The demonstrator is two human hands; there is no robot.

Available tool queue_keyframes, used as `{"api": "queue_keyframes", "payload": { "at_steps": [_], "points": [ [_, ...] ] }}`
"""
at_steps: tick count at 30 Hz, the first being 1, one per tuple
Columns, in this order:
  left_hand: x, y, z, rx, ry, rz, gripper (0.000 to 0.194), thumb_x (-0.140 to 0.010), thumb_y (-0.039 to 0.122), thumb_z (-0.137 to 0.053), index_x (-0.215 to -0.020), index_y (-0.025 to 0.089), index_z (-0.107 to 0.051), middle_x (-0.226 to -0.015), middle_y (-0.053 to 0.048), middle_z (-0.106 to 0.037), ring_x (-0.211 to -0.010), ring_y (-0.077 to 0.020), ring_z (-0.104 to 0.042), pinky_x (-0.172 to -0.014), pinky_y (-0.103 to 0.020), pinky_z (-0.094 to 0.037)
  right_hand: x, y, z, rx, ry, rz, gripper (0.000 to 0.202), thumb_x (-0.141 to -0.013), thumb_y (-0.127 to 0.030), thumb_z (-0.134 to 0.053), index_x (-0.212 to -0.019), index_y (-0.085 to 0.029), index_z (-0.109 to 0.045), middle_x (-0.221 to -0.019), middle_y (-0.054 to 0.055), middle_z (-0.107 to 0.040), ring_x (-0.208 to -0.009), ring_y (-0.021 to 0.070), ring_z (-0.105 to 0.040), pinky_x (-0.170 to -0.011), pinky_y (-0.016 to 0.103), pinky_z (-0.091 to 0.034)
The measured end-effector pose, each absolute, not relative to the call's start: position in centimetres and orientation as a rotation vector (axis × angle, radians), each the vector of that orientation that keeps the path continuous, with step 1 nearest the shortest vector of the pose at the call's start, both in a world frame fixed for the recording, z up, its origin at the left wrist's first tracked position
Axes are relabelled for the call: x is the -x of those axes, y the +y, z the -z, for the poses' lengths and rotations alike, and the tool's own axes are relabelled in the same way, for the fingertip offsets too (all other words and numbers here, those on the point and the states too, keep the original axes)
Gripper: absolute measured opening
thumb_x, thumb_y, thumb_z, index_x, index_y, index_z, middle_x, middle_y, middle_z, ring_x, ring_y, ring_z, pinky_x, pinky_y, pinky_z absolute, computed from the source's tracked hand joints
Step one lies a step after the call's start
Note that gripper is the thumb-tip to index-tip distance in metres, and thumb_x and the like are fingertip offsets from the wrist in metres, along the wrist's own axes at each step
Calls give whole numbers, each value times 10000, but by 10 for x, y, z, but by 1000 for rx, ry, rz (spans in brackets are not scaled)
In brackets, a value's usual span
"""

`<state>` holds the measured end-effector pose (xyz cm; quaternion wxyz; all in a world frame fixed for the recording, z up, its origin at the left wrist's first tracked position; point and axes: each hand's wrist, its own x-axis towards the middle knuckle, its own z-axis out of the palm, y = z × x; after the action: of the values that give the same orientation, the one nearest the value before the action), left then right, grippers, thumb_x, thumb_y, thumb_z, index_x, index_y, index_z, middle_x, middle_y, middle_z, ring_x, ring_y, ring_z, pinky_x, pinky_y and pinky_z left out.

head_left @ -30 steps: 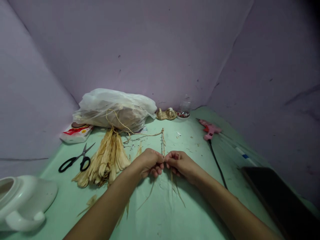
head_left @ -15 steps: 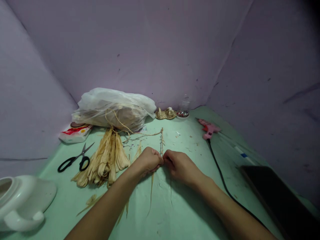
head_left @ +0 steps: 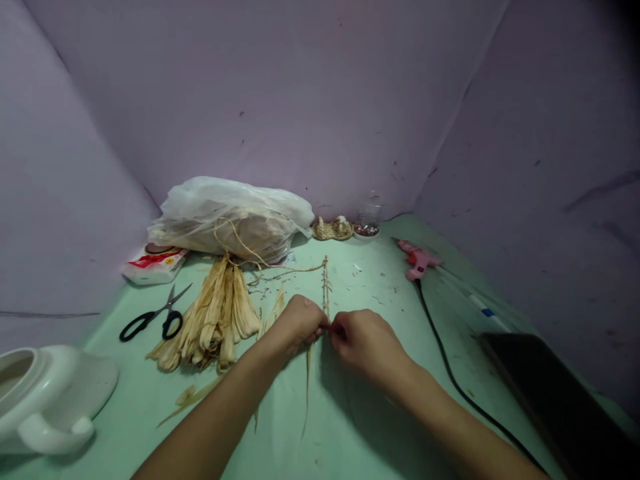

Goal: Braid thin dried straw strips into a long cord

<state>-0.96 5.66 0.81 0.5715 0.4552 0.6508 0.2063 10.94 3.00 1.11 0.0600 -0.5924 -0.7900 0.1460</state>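
A thin twisted cord of dried plant fibre (head_left: 327,283) runs from the far part of the table down to my hands. My left hand (head_left: 303,321) is closed in a pinch at its near end, and a loose fibre strip (head_left: 307,387) trails below it. Close beside, my right hand (head_left: 363,337) is pinched at the same end of the cord; its fingertips are partly hidden. From the cord's far tip a strand leads left to a bundle of dried husk strips (head_left: 215,320). Black-handled scissors (head_left: 159,313) lie left of the bundle.
Behind the bundle sits a filled plastic bag (head_left: 235,213), with a red-and-white packet (head_left: 156,265) beside it. A woven piece (head_left: 333,229) and a clear container (head_left: 367,223) stand at the wall. A pink glue gun (head_left: 420,259), a dark tablet-like slab (head_left: 555,400) and a white ceramic vessel (head_left: 55,400) flank the hands.
My right hand has moved slightly down and right, and the left has shifted a little right. The thin strand that hung beneath my right hand no longer shows. The view has shifted slightly.
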Motion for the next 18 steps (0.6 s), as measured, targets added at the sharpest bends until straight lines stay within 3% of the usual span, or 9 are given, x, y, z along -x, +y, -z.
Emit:
{"api": "queue_keyframes", "payload": {
  "at_steps": [6, 10, 12, 14, 16, 18],
  "points": [
    [10, 57, -13, -1049, 1473, -480, 85, -475, 61, -449, -418, 123, -442, -298, 58, -299, -298, -29, -223, -341, -183, -128, -97, 21, -14, 1757, -2529, -371, 236, -702, -166, -456, -804, -173, -669, -719, 120, -675, -583, 203, -587, -465, 269, -237],
    [14, 59, -11, -1080, 1438, -488, 94, -462, 38, -454, -407, 114, -449, -311, 45, -335, -328, -34, -259, -349, -180, -140, -100, 13, -29, 1722, -2645, -531, 216, -657, -126, -474, -705, -156, -683, -677, 117, -670, -542, 182, -569, -439, 255, -236],
    [15, 60, -12, -1090, 1434, -486, 101, -472, 46, -464, -402, 115, -444, -318, 40, -346, -336, -40, -277, -350, -182, -146, -110, 8, -40, 1549, -2708, -771, 180, -615, -105, -508, -610, -169, -676, -597, 72, -655, -486, 140, -533, -418, 233, -242],
    [17, 60, -14, -1095, 1440, -478, 87, -487, 57, -474, -422, 113, -460, -327, 41, -353, -334, -40, -275, -349, -184, -149, -123, 6, -52, 1279, -2700, -1224, 141, -568, -97, -561, -557, -193, -664, -500, 3, -609, -431, 97, -489, -397, 196, -268],
    [17, 61, -15, -1101, 1451, -467, 64, -502, 69, -481, -453, 110, -480, -334, 47, -355, -326, -38, -265, -347, -185, -145, -134, 11, -60, 1082, -2575, -1683, 111, -582, -122, -585, -579, -199, -666, -472, -32, -571, -430, 83, -486, -409, 169, -321],
    [18, 61, -15, -1108, 1455, -468, 50, -510, 75, -481, -475, 110, -489, -336, 49, -357, -319, -35, -258, -347, -185, -138, -140, 23, -61, 1240, -2213, -1812, 106, -645, -182, -546, -618, -177, -649, -449, -33, -530, -372, 78, -458, -367, 172, -332]
  ]
}}
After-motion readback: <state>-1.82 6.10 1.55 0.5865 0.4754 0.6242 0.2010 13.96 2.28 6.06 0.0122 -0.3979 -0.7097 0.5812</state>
